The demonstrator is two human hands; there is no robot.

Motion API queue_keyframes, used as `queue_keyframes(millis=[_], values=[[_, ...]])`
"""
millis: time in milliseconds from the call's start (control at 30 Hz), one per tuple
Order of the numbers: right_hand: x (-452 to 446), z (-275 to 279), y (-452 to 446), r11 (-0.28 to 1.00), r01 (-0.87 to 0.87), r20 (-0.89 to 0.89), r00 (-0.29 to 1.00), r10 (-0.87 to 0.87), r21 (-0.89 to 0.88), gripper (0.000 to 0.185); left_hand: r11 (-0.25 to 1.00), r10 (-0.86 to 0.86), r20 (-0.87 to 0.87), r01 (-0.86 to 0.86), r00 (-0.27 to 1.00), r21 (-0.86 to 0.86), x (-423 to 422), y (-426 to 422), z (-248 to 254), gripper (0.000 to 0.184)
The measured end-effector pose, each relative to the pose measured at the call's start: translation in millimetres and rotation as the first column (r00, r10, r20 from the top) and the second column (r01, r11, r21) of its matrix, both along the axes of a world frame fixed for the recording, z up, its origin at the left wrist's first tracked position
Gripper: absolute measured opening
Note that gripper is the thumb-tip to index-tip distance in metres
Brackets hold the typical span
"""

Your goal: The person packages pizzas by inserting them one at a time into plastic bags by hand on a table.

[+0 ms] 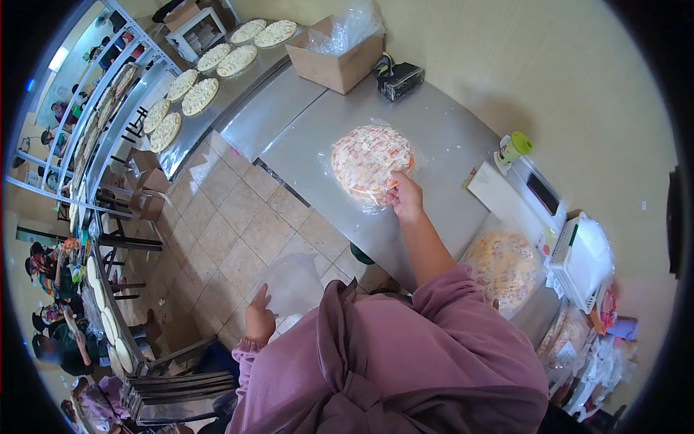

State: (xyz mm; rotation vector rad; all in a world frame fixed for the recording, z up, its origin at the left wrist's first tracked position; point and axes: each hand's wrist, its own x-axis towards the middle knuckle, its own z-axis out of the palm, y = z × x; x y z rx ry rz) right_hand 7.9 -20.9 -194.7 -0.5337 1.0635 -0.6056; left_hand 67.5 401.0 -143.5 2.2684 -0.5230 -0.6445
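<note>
A pizza (pixel 372 159) topped with pale shredded cheese lies on the metal table, with clear plastic showing around its rim. My right hand (pixel 406 197) pinches the near right edge of this pizza, thumb on top. Lower left, over the floor, my left hand (pixel 260 316) is closed at the edge of a thin translucent plastic bag (pixel 293 281), which hangs beside it; the exact grip is partly hidden. Another pizza (pixel 504 267), wrapped in plastic, lies to the right of my right arm.
On the metal table (pixel 303 137) stand a cardboard box (pixel 336 61) with plastic in it, a black device (pixel 400 79), a green-capped bottle (pixel 515 148), a scale (pixel 541 189) and a white basket (pixel 575 253). Several pizzas (pixel 200 96) line the far-left table. People work at far left.
</note>
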Motion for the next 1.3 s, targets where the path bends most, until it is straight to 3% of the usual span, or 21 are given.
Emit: queue_keyframes(millis=[67, 133, 200, 233, 300, 367, 433, 467, 533, 600, 633, 667, 700, 767, 800, 833, 867, 967, 1100, 1200, 1300], values=[[8.6, 7.7, -2.4, 0.999, 0.010, 0.037, 0.999, -0.009, -0.033, 0.031, 0.989, 0.142, -0.090, -0.145, 0.986, -0.019, -2.1, -4.5, 15.5, 0.065], [23.1, 7.9, -4.9, 0.997, 0.035, 0.077, 0.997, -0.030, -0.067, 0.035, 0.991, 0.135, -0.058, -0.135, 0.989, -0.001, 2.1, -5.7, 27.6, 0.065], [40.5, -6.0, -5.6, 0.968, 0.232, 0.241, 0.949, -0.203, -0.097, 0.036, 0.994, 0.110, -0.028, -0.109, 0.994, 0.023, 12.0, -3.9, 31.9, 0.065], [45.2, -11.5, -6.4, 0.964, 0.252, 0.240, 0.944, -0.224, -0.089, 0.036, 0.998, 0.060, 0.033, -0.060, 0.998, -0.024, 19.7, -0.2, 32.9, 0.066], [48.6, -23.4, -8.9, 0.970, 0.206, 0.543, 0.833, -0.105, -0.129, 0.038, 0.998, -0.028, 0.089, 0.033, 0.996, -0.062, 26.5, -4.6, 43.2, 0.067], [47.2, -37.2, -9.9, 0.992, 0.115, 0.683, 0.729, -0.044, -0.058, 0.040, 0.952, 0.220, -0.162, -0.248, 0.962, -0.182, 27.0, -27.8, 80.0, 0.068], [35.1, 3.1, -5.4, 0.992, 0.076, 0.788, 0.615, 0.030, -0.097, 0.044, 0.958, 0.149, -0.158, -0.182, 0.976, -0.222, 43.0, -32.1, 95.1, 0.067], [39.7, -8.9, -12.8, 1.000, 0.003, 0.753, 0.658, -0.007, 0.007, 0.045, 0.953, 0.134, -0.137, -0.165, 0.981, -0.254, 47.5, -38.5, 103.0, 0.067], [16.4, 19.6, -10.7, 1.000, 0.008, 0.724, 0.690, -0.006, 0.002, 0.046, 0.953, 0.083, -0.116, -0.113, 0.990, -0.282, 58.8, -51.4, 119.1, 0.066], [-11.5, 44.7, -10.9, 1.000, -0.009, 0.752, 0.659, 0.016, -0.013, 0.047, 0.950, 0.134, -0.150, -0.170, 0.980, -0.263, 70.1, -62.0, 133.4, 0.064], [-24.8, 49.6, -11.5, 0.997, -0.068, 0.777, 0.626, 0.070, -0.036, 0.047, 0.955, 0.106, -0.149, -0.143, 0.983, -0.261, 73.3, -68.7, 141.0, 0.064], [-35.9, 45.7, -8.0, 0.982, -0.059, 0.809, 0.559, 0.179, -0.177, 0.044, 0.953, 0.088, -0.137, -0.123, 0.987, -0.277, 79.6, -71.4, 149.5, 0.061], [-56.9, 53.0, -9.5, 0.983, -0.035, 0.811, 0.560, 0.170, -0.181, 0.044, 0.948, 0.072, -0.113, -0.103, 0.991, -0.302, 81.0, -78.9, 154.8, 0.058], [-101.9, 76.3, -5.3, 0.999, -0.023, 0.976, 0.217, -0.035, 0.040, 0.050, 0.952, 0.029, -0.087, -0.054, 0.996, -0.300, 89.7, -91.9, 158.6, 0.053], [-114.8, 79.1, 2.1, 0.999, -0.002, 0.975, 0.216, -0.041, 0.043, 0.050, 0.938, -0.009, -0.082, -0.019, 0.997, -0.345, 94.9, -98.2, 159.3, 0.051], [-124.6, 81.2, 12.2, 0.958, 0.280, 0.951, 0.307, -0.034, -0.056, 0.052, 0.920, -0.044, -0.077, 0.011, 0.996, -0.391, 96.8, -105.6, 160.1, 0.050], [-131.0, 82.2, 20.2, 0.837, 0.519, 0.918, 0.393, -0.052, -0.174, 0.055, 0.920, -0.052, -0.076, 0.018, 0.996, -0.391, 96.8, -114.6, 160.6, 0.050], [-137.6, 77.5, 32.5, 0.859, 0.489, 0.927, 0.372, -0.047, -0.153, 0.055, 0.929, -0.201, 0.031, 0.201, 0.979, -0.310, 90.7, -161.3, 168.1, 0.051], [-168.1, 68.8, 44.8, 0.903, 0.417, 0.944, 0.327, -0.044, -0.103, 0.056, 0.803, -0.419, -0.007, 0.367, 0.908, -0.469, 78.8, -230.5, 155.0, 0.064], [-194.6, 58.9, 55.9, 0.930, 0.361, 0.959, 0.281, -0.036, -0.071, 0.057, 0.669, -0.624, 0.294, 0.690, 0.724, -0.278, 70.9, -292.8, 125.4, 0.068], [-205.3, 49.8, 66.9, 0.951, 0.306, 0.969, 0.245, -0.029, -0.049, 0.057, 0.549, -0.655, 0.603, 0.835, 0.455, -0.033, 53.2, -348.2, 90.9, 0.065]])
